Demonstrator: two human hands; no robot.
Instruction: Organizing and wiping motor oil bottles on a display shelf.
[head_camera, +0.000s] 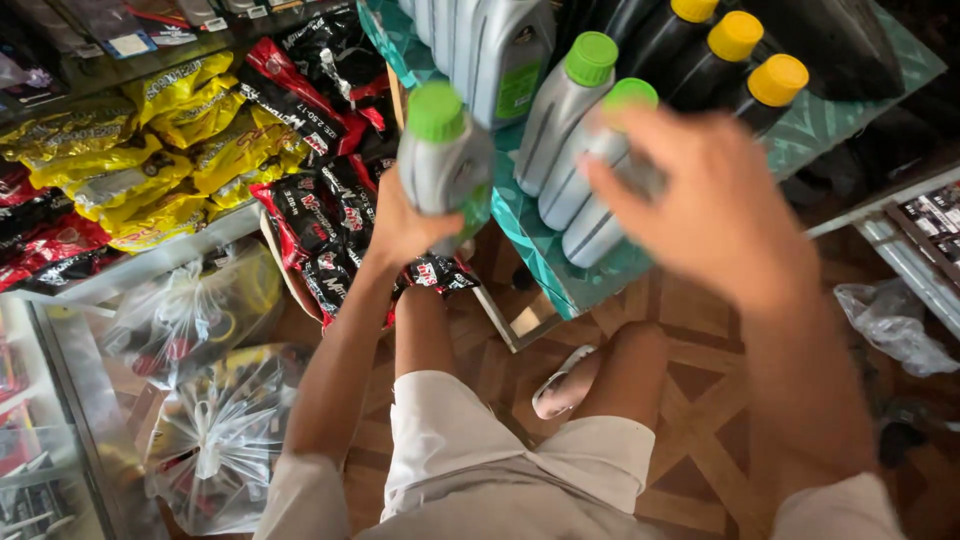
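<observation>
Gripping a grey bottle with a green cap (445, 150), the left hand (400, 225) has its fingers wrapped around the lower body and holds the bottle upright in the air, just left of the teal shelf (560, 275). On that shelf stand two more grey bottles with green caps (560, 120), side by side and leaning back a little, and behind them a row of black bottles with yellow caps (735, 60). The right hand (715, 205), blurred, is spread open over the nearer of the two shelved bottles, its fingers apart and close against the bottle's shoulder; whether they actually touch it cannot be told. Taller grey jugs (500, 55) stand at the back of the shelf. To the left, yellow packets (150, 140) and red-and-black packets (310, 210) are piled up, with clear plastic bags (200, 420) below them. The person's knees in pale shorts (460, 450) and one sandalled foot (565, 385) show above the patterned wooden floor (700, 420).
</observation>
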